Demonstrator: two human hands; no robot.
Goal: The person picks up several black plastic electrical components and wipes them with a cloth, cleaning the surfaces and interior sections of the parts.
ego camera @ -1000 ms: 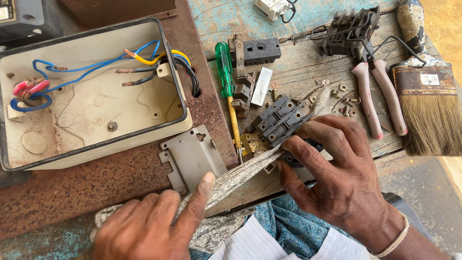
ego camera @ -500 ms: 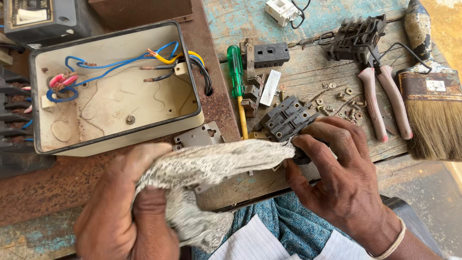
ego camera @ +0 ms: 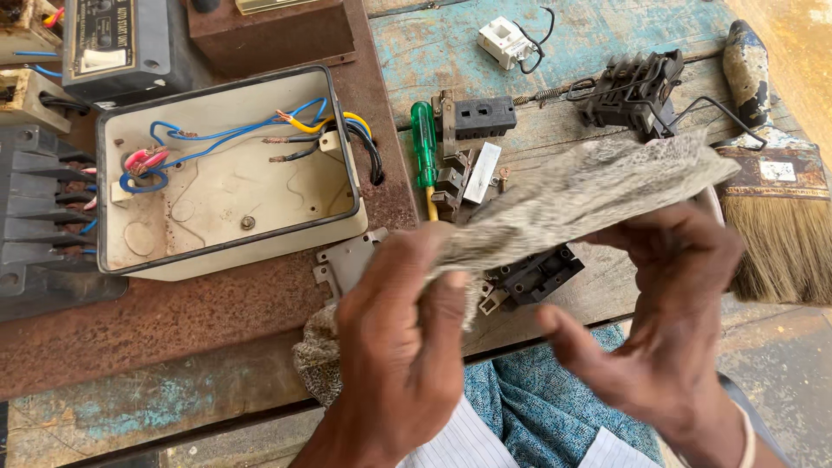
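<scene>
My left hand grips one end of a grey speckled cloth, low in the middle of the view. The cloth stretches up to the right, over the fingers of my right hand, which holds its far end from below with the thumb stuck out. Under the cloth, a black electrical part lies on the wooden bench, free of both hands. The cloth hides part of the bench and of a pair of pliers behind it.
An open cream box with blue, yellow and black wires sits on a rusty plate at left. A green screwdriver, black switch block, black contactor part, metal bracket and paintbrush lie around.
My right hand let go of the black part and rose under the cloth. My left hand lifted the cloth, which now spans both hands toward the right.
</scene>
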